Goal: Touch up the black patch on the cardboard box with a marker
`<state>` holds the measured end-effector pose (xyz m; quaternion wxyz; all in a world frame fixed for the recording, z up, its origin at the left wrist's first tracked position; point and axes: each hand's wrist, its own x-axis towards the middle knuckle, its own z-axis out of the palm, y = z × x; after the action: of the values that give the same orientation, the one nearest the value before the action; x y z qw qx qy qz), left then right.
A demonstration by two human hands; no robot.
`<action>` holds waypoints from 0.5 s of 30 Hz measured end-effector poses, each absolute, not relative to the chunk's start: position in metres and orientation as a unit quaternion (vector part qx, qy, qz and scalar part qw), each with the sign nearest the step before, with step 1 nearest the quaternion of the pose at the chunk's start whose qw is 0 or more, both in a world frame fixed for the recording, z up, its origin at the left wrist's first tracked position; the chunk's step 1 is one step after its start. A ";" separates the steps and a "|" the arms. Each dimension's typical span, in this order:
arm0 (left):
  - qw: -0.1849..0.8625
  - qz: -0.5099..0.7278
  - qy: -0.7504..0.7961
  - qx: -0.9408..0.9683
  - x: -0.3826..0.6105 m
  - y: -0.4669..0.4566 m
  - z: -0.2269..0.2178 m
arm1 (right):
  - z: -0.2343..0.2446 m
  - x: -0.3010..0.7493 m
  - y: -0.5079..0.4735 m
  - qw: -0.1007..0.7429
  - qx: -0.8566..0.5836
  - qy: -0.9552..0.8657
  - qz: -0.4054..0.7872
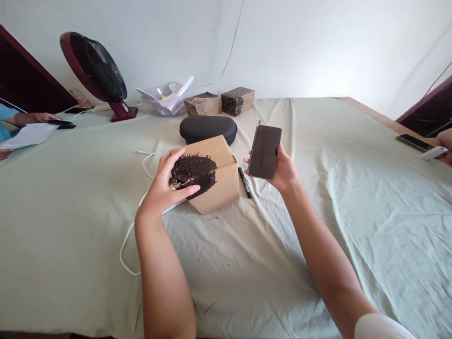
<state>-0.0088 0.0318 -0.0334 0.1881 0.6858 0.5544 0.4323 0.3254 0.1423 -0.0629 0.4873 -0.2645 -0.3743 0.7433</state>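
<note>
My left hand [165, 183] grips the left end of a cardboard box [223, 186], thumb in front and fingers over the top. A rough black inked patch [199, 169] covers part of the box, with short strokes along its upper edge. In my right hand [284, 172] is a smartphone [264, 150], held upright to the right of the box, its screen dark. Between box and phone, a black marker [245, 182] lies on the cloth. Behind the box sits a black zip case [208, 128].
A pale green cloth [268, 263] covers the table. Two small cardboard boxes [238, 101] and a clear plastic basket [165, 101] stand near the wall, beside a fan [100, 70]. A white cable [123, 245] loops left of my arm. Other people's hands [33, 118] show at both sides.
</note>
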 end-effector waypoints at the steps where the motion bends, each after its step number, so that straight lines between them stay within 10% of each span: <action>1: 0.190 0.435 0.546 0.690 -0.008 0.034 -0.034 | -0.053 0.323 0.136 0.486 -0.241 -0.372 0.753; 15: 0.239 0.473 0.494 0.689 -0.003 0.054 -0.055 | 0.017 0.281 0.054 0.468 -0.182 -0.407 0.763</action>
<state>-0.0027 0.0536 -0.0546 0.2389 0.6892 0.4937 0.4735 0.2807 0.0539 0.0171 0.4680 -0.1825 -0.4074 0.7627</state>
